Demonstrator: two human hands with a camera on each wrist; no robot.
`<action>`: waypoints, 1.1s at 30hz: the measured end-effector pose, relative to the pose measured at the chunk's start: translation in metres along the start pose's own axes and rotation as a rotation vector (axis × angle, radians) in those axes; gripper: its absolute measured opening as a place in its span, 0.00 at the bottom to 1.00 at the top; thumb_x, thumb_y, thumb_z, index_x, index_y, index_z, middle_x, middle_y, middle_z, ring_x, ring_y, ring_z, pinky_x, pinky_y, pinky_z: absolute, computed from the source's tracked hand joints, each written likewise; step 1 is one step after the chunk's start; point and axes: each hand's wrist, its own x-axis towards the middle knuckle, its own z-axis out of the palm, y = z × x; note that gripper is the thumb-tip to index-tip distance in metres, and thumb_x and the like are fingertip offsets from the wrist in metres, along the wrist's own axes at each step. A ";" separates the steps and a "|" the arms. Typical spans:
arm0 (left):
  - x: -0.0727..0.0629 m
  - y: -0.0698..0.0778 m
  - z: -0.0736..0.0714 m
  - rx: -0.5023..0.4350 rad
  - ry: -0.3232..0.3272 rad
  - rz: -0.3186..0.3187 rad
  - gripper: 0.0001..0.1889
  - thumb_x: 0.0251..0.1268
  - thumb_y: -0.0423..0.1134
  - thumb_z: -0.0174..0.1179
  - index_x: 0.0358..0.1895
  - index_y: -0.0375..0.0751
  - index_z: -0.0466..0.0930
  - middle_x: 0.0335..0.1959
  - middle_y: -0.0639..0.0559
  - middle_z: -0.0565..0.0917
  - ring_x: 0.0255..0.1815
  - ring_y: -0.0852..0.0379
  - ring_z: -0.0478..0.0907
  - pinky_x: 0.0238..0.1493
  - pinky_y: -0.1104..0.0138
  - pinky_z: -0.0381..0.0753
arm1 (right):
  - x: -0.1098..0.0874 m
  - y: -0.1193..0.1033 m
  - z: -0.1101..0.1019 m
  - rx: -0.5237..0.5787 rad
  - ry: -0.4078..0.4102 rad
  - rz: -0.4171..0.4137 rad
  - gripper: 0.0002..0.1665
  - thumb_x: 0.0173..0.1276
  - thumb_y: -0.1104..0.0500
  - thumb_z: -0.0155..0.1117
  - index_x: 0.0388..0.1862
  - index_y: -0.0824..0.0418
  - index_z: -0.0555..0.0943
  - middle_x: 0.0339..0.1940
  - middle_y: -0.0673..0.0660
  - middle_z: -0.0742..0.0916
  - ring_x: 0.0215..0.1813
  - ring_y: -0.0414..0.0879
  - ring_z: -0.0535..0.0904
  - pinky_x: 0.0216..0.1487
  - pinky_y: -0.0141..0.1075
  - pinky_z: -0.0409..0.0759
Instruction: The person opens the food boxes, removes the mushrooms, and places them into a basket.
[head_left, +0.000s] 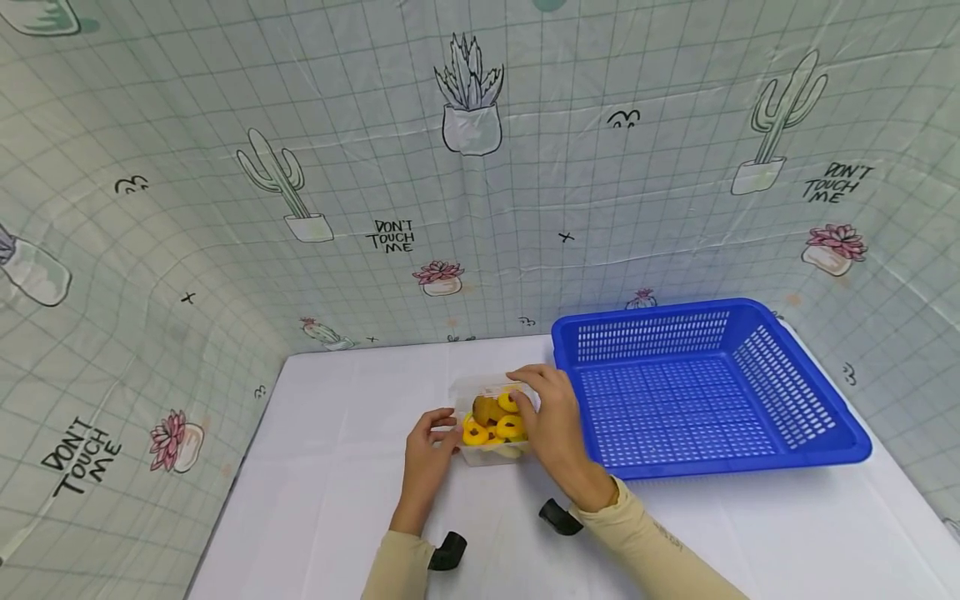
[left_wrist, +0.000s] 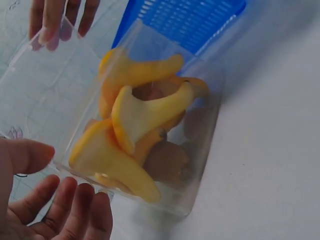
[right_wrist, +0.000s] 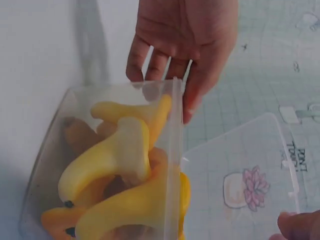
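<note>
A clear plastic box [head_left: 491, 457] stands on the table, filled with yellow and brown mushroom-shaped pieces [left_wrist: 145, 115]. Its clear lid [right_wrist: 235, 165] is raised at the far side of the box. My left hand [head_left: 431, 450] is at the box's left side, with fingertips against the outer wall and the thumb near the rim. On the other side, my right hand [head_left: 555, 417] pinches the edge of the lid between thumb and fingers. The right palm is out of sight in both wrist views.
A large blue plastic basket [head_left: 667, 473] stands right of the box, close to my right hand. Two black curved pieces [head_left: 448, 552] lie near my wrists. A cactus-patterned cloth [head_left: 480, 200] hangs behind the white table [head_left: 322, 467].
</note>
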 end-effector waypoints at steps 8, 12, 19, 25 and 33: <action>0.006 0.007 0.000 -0.024 0.013 -0.077 0.18 0.68 0.28 0.65 0.59 0.25 0.80 0.44 0.42 0.82 0.33 0.59 0.80 0.34 0.71 0.86 | 0.006 0.002 -0.005 0.065 0.017 0.094 0.12 0.68 0.78 0.69 0.46 0.66 0.87 0.47 0.63 0.86 0.51 0.60 0.84 0.54 0.51 0.88; 0.010 0.011 0.000 -0.024 0.015 -0.102 0.18 0.66 0.26 0.65 0.57 0.23 0.81 0.41 0.43 0.82 0.30 0.60 0.79 0.30 0.74 0.85 | 0.009 0.002 -0.006 0.098 0.025 0.118 0.09 0.70 0.78 0.66 0.44 0.68 0.85 0.46 0.65 0.85 0.53 0.61 0.85 0.53 0.53 0.89; 0.012 0.015 -0.003 -0.013 0.009 -0.138 0.16 0.64 0.25 0.66 0.54 0.22 0.83 0.39 0.42 0.84 0.28 0.60 0.79 0.30 0.74 0.85 | 0.015 0.002 -0.006 0.126 0.030 0.156 0.08 0.71 0.77 0.66 0.44 0.69 0.85 0.45 0.65 0.84 0.52 0.61 0.84 0.53 0.53 0.89; 0.011 0.019 -0.006 0.000 -0.002 -0.162 0.16 0.63 0.24 0.66 0.53 0.21 0.83 0.39 0.40 0.85 0.26 0.60 0.78 0.29 0.74 0.84 | 0.019 0.000 -0.007 0.147 0.030 0.195 0.09 0.72 0.77 0.65 0.46 0.69 0.85 0.46 0.66 0.85 0.53 0.61 0.84 0.54 0.54 0.88; 0.011 0.020 -0.008 0.013 -0.018 -0.176 0.16 0.64 0.23 0.67 0.54 0.22 0.82 0.40 0.39 0.85 0.26 0.59 0.78 0.29 0.74 0.85 | 0.028 -0.002 -0.005 0.161 0.058 0.238 0.09 0.73 0.76 0.64 0.47 0.69 0.85 0.46 0.66 0.85 0.53 0.61 0.84 0.54 0.55 0.88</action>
